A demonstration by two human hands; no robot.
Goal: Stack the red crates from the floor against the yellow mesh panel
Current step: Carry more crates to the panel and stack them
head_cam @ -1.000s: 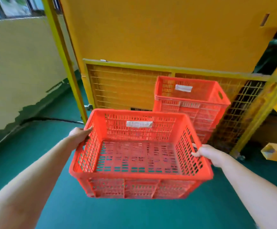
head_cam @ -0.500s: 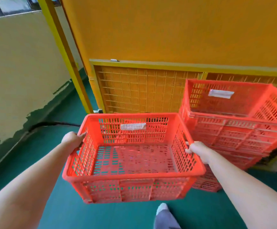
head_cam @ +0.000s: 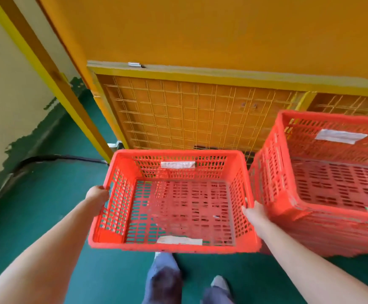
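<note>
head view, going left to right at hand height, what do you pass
left hand → carried red crate → right hand → stack of red crates

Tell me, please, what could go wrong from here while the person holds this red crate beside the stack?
1. The right hand grips the held crate on the side close to the stack of crates; a swing rightwards could pinch the fingers between them.
2. The held crate hides the floor ahead of the feet, and a black cable lies on the floor at left, so a step that way might trip.
</note>
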